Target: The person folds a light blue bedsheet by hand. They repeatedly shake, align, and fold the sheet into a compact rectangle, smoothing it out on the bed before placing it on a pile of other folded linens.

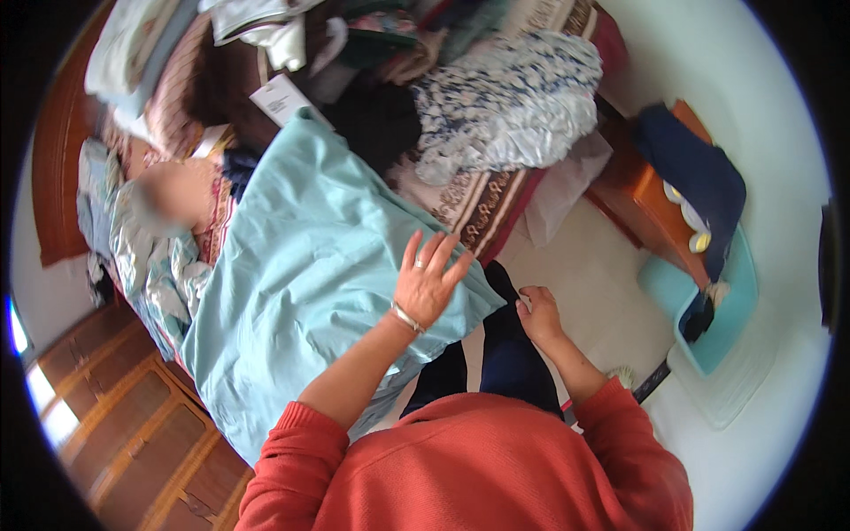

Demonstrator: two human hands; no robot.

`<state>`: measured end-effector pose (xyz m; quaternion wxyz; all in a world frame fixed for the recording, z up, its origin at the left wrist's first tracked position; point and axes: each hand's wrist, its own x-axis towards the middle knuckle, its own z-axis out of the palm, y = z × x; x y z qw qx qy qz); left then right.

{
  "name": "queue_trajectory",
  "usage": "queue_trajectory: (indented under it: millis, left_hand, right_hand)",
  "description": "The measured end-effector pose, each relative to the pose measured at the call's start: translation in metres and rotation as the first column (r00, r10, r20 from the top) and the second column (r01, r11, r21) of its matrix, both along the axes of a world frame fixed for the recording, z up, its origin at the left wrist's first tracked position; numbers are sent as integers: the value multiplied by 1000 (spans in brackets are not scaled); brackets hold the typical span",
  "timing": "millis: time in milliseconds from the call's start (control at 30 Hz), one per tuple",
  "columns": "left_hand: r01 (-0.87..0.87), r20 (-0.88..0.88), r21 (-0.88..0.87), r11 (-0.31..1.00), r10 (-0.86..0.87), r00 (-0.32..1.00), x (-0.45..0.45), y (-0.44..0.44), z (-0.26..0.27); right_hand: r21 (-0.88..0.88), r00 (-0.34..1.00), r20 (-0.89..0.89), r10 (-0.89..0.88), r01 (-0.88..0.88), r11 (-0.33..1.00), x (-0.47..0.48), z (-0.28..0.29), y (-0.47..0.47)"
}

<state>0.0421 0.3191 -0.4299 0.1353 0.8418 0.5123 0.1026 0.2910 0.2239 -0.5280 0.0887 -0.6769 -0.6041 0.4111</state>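
Note:
A light teal cloth (299,245) lies spread over the bed's near side, wrinkled, with one corner pointing towards my legs. My left hand (425,282), with a ring and a bracelet, is over the cloth near that corner, palm down, fingers apart; whether it touches the fabric I cannot tell. To the right of the corner, my right hand (539,315) hangs above the floor with slightly bent fingers and nothing visible in it. A white card tag (284,99) bearing writing shows at the cloth's far edge. Beyond lies a navy-and-white patterned garment (505,93).
Folded bedding (129,53) and a patterned quilt (149,265) lie at left, beside a blurred part of a person (169,199). On the right, a dark blue garment (697,172) drapes over a wooden cabinet (654,192), near a teal plastic bin (737,299). Wooden drawers (146,438) stand lower left.

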Motion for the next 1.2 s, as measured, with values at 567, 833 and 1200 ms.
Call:
queue_trajectory:
  millis: [567, 833, 1200]
  left_hand:
    - [-336, -324, -562, 756, 173, 930, -40, -67, 11]
    - [-281, -250, -630, 724, 154, 956, -55, -79, 4]
    - [-188, -98, -645, 740, 164, 982, -45, -106, 2]
  right_hand:
    - [293, 872, -446, 201, -70, 954, -264, 104, 282]
    - [-438, 738, -636, -224, -106, 893, -318, 97, 329]
    - [277, 893, -421, 160, -42, 960, -310, 96, 339]
